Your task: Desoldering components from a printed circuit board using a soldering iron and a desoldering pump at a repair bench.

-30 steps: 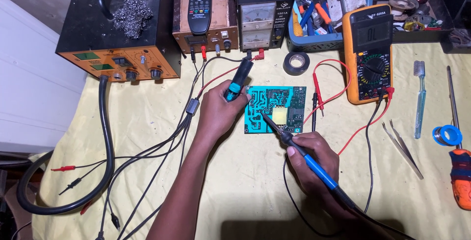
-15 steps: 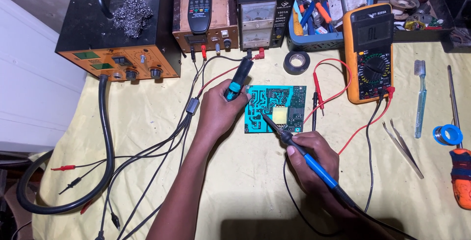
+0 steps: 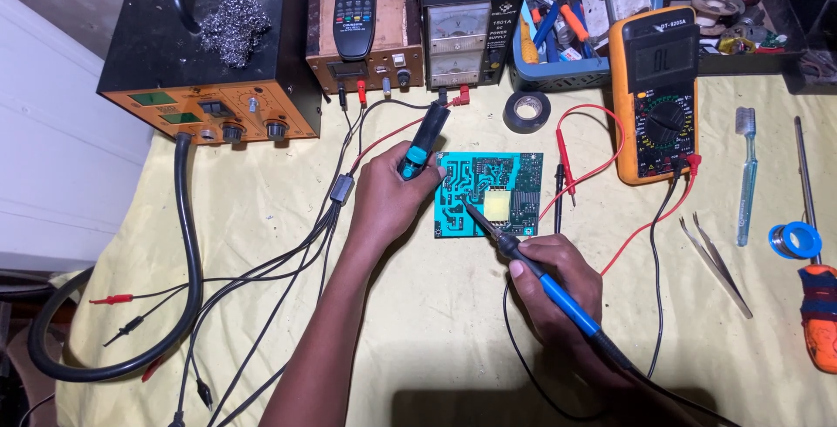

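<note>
Here, a flat teal circuit board (image 3: 488, 193), traced in fine lines, is seen midway along the yellow-clothed tabletop's (image 3: 261, 218) far edge. A blue-handled soldering iron (image 3: 545, 283) is gripped by the right hand (image 3: 558, 283); a black-and-teal tool (image 3: 423, 141) is clasped by the left hand (image 3: 388, 196).

bare cloth (image 3: 436, 322) near, multimeter (image 3: 655, 94) and leads (image 3: 602, 143) crowding right

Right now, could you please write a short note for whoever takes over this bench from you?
Left hand: grips a teal-and-black desoldering pump at the left edge of the circuit board.
Right hand: holds the blue-handled soldering iron, tip on the board's left half near the yellow part.
Board lies flat on the yellow cloth, between the hands.
Done: cannot tell from the view.
Left: joint under the tip appears in progress.
</note>
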